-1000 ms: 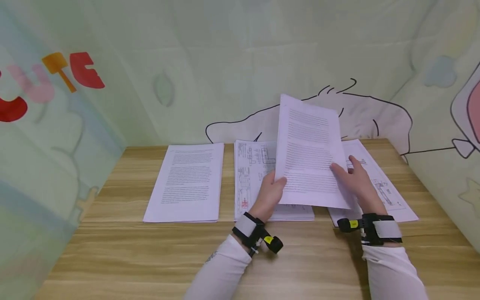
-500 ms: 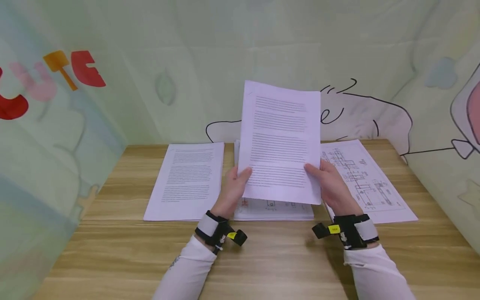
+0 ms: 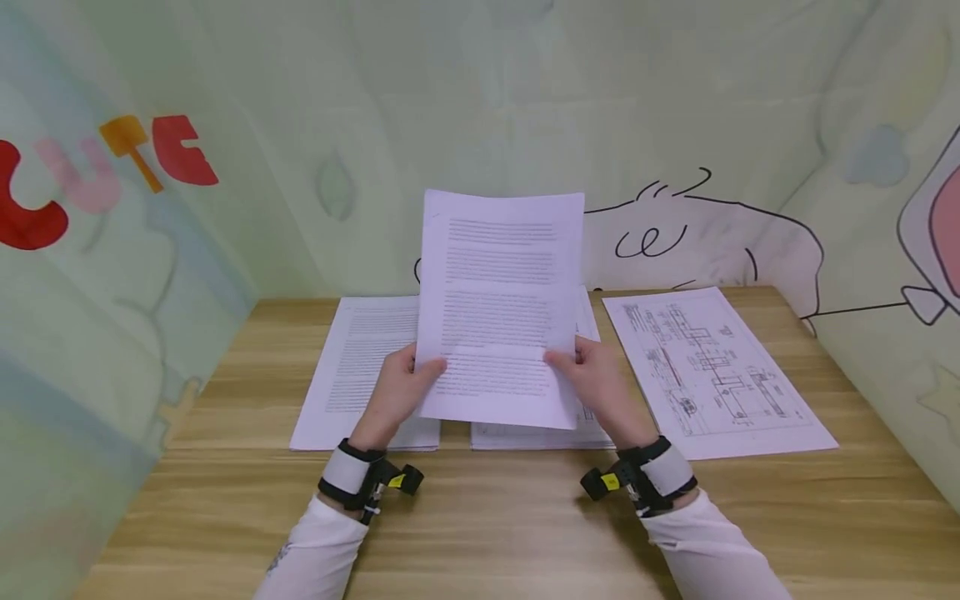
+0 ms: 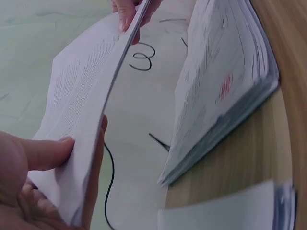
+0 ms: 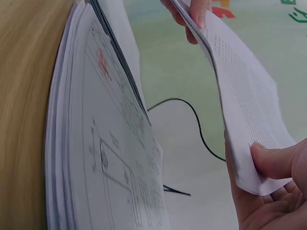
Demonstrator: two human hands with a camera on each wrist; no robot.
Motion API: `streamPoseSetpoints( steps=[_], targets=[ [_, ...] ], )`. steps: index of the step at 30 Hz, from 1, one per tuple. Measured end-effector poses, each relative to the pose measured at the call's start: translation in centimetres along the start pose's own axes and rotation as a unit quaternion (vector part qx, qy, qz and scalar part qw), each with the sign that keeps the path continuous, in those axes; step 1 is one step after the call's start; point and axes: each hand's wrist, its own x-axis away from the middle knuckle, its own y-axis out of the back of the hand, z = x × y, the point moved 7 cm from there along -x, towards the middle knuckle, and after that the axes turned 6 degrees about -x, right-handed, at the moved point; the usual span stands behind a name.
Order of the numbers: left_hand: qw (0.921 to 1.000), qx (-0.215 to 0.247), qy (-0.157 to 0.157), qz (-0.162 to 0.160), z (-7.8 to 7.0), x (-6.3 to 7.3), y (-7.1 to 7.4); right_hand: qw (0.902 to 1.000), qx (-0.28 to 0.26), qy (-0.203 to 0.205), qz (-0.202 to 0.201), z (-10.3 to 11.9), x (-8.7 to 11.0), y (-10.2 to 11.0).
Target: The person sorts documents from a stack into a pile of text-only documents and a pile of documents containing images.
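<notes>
Raised above the table, a sheaf of printed paper (image 3: 498,292) faces me, tilted upright. My left hand (image 3: 397,387) grips its lower left edge, thumb on the printed face and fingers behind. On the opposite edge my right hand (image 3: 600,387) pinches it the same way. Both wrist views show the sheaf as a thin stack of several sheets, slightly bowed. Below and behind it lies a stack of technical drawings (image 3: 525,437), mostly hidden in the head view; the left wrist view shows a red stamp on this drawing stack (image 4: 216,72).
To the left, a stack of text pages (image 3: 360,367) lies on the wooden table (image 3: 480,525), partly covered by the held sheaf. At the right lies a drawing sheet (image 3: 720,375), slightly turned. A printed cloth backdrop (image 3: 300,125) stands behind the table's far edge.
Both hands have carried the sheaf leftward from over the right-hand drawing, across the middle stack, towards the left text pages. It has straightened from a tilt, and the right drawing is now uncovered.
</notes>
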Motion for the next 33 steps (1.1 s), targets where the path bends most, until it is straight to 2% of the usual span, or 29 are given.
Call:
streamPoseSetpoints(
  steps=[7,12,16,20,24,33],
  targets=[
    [0.9944,-0.099,-0.004,-0.035,1.3,0.8,4.8,0.9978,0.035,0.057,0.003,2.0,-0.4,-3.9],
    [0.9815,-0.184,0.01,-0.049,2.2,1.7,7.7,0.9957,0.04,0.07,0.045,3.0,-0.6,-7.3],
    [0.9721,-0.227,0.037,-0.045,3.1,2.2,9.6,0.9934,0.04,0.067,0.085,3.4,-0.6,-9.8],
    [0.9671,-0.24,0.074,-0.039,4.4,2.7,11.2,0.9923,0.041,0.052,0.104,3.3,-0.8,-11.8],
    [0.9655,-0.237,0.101,-0.036,5.7,2.8,12.6,0.9927,0.035,0.037,0.11,3.1,-1.1,-13.2],
    [0.9587,-0.241,0.144,-0.044,7.6,3.3,14.2,0.9911,0.082,0.045,0.094,2.6,-1.6,-16.0]
  ],
)
